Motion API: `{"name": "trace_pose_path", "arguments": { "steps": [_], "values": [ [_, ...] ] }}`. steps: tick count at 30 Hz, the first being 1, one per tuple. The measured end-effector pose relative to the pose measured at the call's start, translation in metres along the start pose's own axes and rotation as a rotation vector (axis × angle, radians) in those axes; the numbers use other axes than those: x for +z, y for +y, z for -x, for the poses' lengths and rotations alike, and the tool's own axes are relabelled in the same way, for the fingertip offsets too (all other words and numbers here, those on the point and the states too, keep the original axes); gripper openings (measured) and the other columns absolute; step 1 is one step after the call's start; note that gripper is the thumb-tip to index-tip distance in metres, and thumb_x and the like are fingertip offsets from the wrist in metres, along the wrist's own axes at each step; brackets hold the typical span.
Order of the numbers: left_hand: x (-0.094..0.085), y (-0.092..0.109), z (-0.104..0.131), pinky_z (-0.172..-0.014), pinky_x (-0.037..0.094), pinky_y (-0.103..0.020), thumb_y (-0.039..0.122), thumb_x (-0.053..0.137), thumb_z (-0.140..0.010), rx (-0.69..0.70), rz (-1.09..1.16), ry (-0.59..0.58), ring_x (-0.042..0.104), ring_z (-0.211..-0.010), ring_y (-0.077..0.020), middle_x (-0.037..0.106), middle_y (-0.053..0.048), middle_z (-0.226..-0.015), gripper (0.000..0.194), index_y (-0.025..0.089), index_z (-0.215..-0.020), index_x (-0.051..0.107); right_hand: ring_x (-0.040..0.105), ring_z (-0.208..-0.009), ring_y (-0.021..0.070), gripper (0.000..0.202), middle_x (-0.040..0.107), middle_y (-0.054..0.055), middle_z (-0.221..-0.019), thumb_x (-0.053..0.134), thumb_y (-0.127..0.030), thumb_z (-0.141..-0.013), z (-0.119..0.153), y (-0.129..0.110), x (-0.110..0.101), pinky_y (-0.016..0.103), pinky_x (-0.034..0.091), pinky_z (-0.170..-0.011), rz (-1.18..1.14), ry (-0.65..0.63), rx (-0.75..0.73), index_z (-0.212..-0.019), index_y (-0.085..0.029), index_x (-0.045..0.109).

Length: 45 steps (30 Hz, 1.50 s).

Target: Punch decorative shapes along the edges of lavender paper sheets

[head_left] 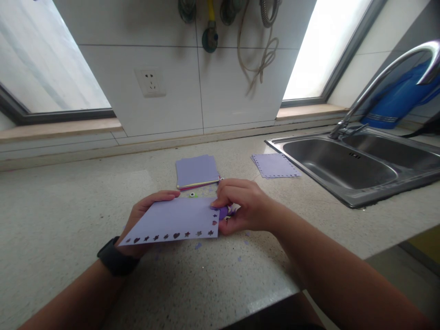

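1. Lilac card sheet (pixel 172 220), held just above the desk (pixel 68 220) near its front edge, tilted up toward the camera. Its lower edge and right edge carry a row of punched-out hearts and stars.
2. Left hand (pixel 146 215) supports the sheet from behind and below, fingers curled over the top edge; a dark watch (pixel 115 256) sits on that wrist.
3. Right hand (pixel 242 208) is closed around a small purple punch (pixel 224 213) at the sheet's right edge.
4. Handling, as judged: light, thin, moderately stiff; creases easily, and the perforated border looks weakest.
5. Best hold: the plain middle or unpunched top edge, flat-fingered, not pinching the cut-outs.
6. Nearby: stack of coloured sheets (pixel 196 172) behind the hands; one punched sheet (pixel 275 165) beside the sink (pixel 347 169); paper flecks (pixel 198 245) scattered on the desk.
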State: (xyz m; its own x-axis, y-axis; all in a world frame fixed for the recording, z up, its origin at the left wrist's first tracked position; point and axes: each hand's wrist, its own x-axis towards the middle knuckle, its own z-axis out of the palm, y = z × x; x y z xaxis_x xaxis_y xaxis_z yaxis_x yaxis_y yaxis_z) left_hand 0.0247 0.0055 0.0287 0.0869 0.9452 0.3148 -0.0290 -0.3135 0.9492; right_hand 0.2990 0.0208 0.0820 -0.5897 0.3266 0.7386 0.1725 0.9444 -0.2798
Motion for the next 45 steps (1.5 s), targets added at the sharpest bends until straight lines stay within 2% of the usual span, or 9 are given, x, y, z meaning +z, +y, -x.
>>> {"name": "trace_pose_path", "arguments": {
  "steps": [3, 8, 12, 16, 21, 26, 32, 36, 45],
  "values": [
    [0.001, -0.001, 0.000, -0.067, 0.059, -0.035, 0.033, 0.092, -0.059, -0.070, 0.053, 0.019, 0.071, -0.087, -0.0288, 0.077, -0.010, -0.105, 0.040, 0.025, -0.096, 0.082, 0.053, -0.064, 0.0111, 0.019, 0.057, -0.003, -0.073, 0.075, -0.023, -0.075, 0.001, 0.005, -0.002, 0.025, 0.043, -0.059, 0.001, -0.019, 0.053, -0.085, -0.020, 0.059],
    [0.002, -0.017, -0.005, -0.081, 0.057, -0.030, 0.029, 0.085, -0.075, -0.089, 0.155, 0.135, 0.069, -0.089, -0.0203, 0.076, -0.005, -0.096, 0.018, 0.024, -0.092, 0.080, 0.055, -0.067, 0.0116, 0.026, 0.060, -0.002, -0.076, 0.080, -0.029, -0.074, 0.002, 0.016, -0.010, 0.026, 0.044, -0.063, 0.064, -0.033, 0.153, -0.089, -0.019, 0.062],
    [0.006, -0.022, -0.008, -0.074, 0.056, -0.025, 0.026, 0.087, -0.073, -0.165, 0.243, 0.251, 0.066, -0.081, -0.0148, 0.075, -0.002, -0.089, 0.018, 0.022, -0.088, 0.078, 0.057, -0.065, 0.0114, 0.027, 0.063, -0.002, -0.076, 0.081, -0.029, -0.073, 0.006, 0.025, -0.012, 0.027, 0.046, -0.063, 0.063, 0.043, 0.241, -0.091, -0.018, 0.064],
    [0.009, -0.017, -0.008, -0.054, 0.053, -0.022, 0.029, 0.087, -0.073, -0.197, 0.242, 0.229, 0.060, -0.064, -0.0121, 0.071, 0.000, -0.080, 0.026, 0.018, -0.093, 0.075, 0.058, -0.065, 0.0120, 0.025, 0.066, 0.001, -0.078, 0.078, -0.029, -0.076, 0.011, 0.036, -0.008, 0.028, 0.049, -0.063, 0.051, 0.200, 0.348, -0.094, -0.017, 0.065],
    [0.009, -0.017, -0.009, -0.050, 0.054, -0.021, 0.030, 0.085, -0.075, -0.175, 0.220, 0.221, 0.061, -0.066, -0.0122, 0.073, -0.002, -0.092, 0.033, 0.018, -0.104, 0.073, 0.061, -0.066, 0.0128, 0.023, 0.070, 0.003, -0.080, 0.073, -0.029, -0.082, 0.014, 0.043, -0.002, 0.030, 0.052, -0.065, 0.028, 0.249, 0.471, -0.099, -0.015, 0.067],
    [0.007, -0.019, -0.009, -0.051, 0.055, -0.023, 0.036, 0.084, -0.076, -0.184, 0.178, 0.233, 0.067, -0.074, -0.0160, 0.074, -0.007, -0.111, 0.044, 0.019, -0.115, 0.071, 0.063, -0.065, 0.0124, 0.022, 0.073, 0.003, -0.078, 0.070, -0.033, -0.086, 0.013, 0.042, 0.001, 0.029, 0.051, -0.066, 0.038, 0.145, 0.559, -0.099, -0.015, 0.072],
    [0.007, -0.018, -0.010, -0.054, 0.058, -0.025, 0.038, 0.083, -0.077, -0.181, 0.186, 0.272, 0.069, -0.078, -0.0172, 0.074, -0.009, -0.114, 0.046, 0.018, -0.116, 0.070, 0.064, -0.067, 0.0143, 0.028, 0.074, 0.004, -0.079, 0.056, -0.037, -0.097, 0.014, 0.044, 0.004, 0.030, 0.048, -0.066, 0.045, 0.046, 0.634, -0.103, -0.016, 0.073],
    [0.006, -0.019, -0.011, -0.057, 0.059, -0.025, 0.037, 0.082, -0.078, -0.180, 0.197, 0.284, 0.069, -0.081, -0.0170, 0.073, -0.009, -0.117, 0.046, 0.018, -0.118, 0.069, 0.063, -0.066, 0.0154, 0.034, 0.070, 0.003, -0.069, 0.045, -0.034, -0.102, 0.013, 0.044, 0.004, 0.030, 0.044, -0.064, 0.100, 0.022, 0.633, -0.096, -0.016, 0.072],
    [0.006, -0.020, -0.011, -0.060, 0.059, -0.028, 0.038, 0.083, -0.077, -0.175, 0.196, 0.309, 0.071, -0.084, -0.0189, 0.074, -0.007, -0.117, 0.042, 0.020, -0.112, 0.069, 0.059, -0.069, 0.0165, 0.033, 0.069, 0.004, -0.075, 0.044, -0.035, -0.103, 0.007, 0.034, 0.011, 0.031, 0.041, -0.067, 0.174, -0.161, 0.568, -0.089, -0.019, 0.069]
  ]
}}
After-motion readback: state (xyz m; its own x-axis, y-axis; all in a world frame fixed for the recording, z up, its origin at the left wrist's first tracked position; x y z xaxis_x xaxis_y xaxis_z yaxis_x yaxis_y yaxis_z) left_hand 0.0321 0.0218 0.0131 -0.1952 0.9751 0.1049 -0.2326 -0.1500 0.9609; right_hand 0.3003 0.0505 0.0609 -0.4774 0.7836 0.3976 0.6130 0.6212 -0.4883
